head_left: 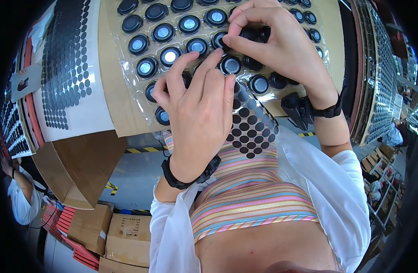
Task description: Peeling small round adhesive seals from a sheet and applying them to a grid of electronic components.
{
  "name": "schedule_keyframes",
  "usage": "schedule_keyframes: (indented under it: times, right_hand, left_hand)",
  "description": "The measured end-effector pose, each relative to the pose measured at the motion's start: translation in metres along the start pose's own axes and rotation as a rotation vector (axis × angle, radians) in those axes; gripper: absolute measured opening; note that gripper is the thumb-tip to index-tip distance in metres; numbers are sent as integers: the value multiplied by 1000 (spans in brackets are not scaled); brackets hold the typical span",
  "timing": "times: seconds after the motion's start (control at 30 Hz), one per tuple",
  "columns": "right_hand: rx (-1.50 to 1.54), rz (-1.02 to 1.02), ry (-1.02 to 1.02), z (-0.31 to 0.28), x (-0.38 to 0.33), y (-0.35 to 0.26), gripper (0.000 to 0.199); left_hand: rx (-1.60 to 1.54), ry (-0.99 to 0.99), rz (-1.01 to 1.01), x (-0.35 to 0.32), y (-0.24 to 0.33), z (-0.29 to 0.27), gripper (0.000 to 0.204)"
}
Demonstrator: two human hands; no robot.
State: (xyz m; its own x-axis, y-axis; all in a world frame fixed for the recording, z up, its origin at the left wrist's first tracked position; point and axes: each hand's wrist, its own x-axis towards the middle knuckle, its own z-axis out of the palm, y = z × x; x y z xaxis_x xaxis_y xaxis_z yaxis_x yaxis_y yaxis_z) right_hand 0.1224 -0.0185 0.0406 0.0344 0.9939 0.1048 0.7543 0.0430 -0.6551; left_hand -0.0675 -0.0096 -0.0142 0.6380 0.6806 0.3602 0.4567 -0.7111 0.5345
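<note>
across the upper middle of the view, a tan cardboard sheet (112,98) lies beneath a clear plastic tray (132,82). to its left is a white sheet (97,109) covered with rows of black dots, some catching the light. below that sheet sits an open cardboard box (100,154), and lower still, a closed cardboard box (127,232) stands near some red slabs (67,218). at the far left edge, another person in a white top (22,195) is partly in view.

the left hand (197,107) is over the lower part of the tray, palm down, its fingers bent and spread apart among the black round parts (189,23); whether it grasps anything, i cannot tell. the right hand (227,34) comes in from the right, thumb and forefinger drawn close together at one black round part (216,40) in the middle of the tray; i cannot tell if a small piece is pinched there.

just beside the left thumb, a clear sheet of black stickers (251,119) hangs over the tray's near edge, in front of the striped top (259,204). each wrist wears a black band. the round parts sit in rows in the tray, many with shiny, pale centres.
</note>
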Motion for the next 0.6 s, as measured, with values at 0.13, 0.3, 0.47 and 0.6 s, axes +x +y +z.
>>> schedule_keyframes:
  times: [0.13, 0.3, 0.47, 0.6]
  right_hand:
    - [-67, -7, 30, 3, 0, 3, 9]
    - [53, 300, 129, 0, -1, -16, 12]
    - [451, 175, -166, -12, -45, 3, 17]
    - [716, 308, -341, -15, -62, -6, 18]
  left_hand:
    - [-4, 3, 3, 1, 2, 0, 15]
    - [-33, 19, -31, -2, -1, -4, 12]
    - [-138, 126, -17, -9, -7, -10, 9]
    - [-183, 195, 60, -14, -8, -7, 9]
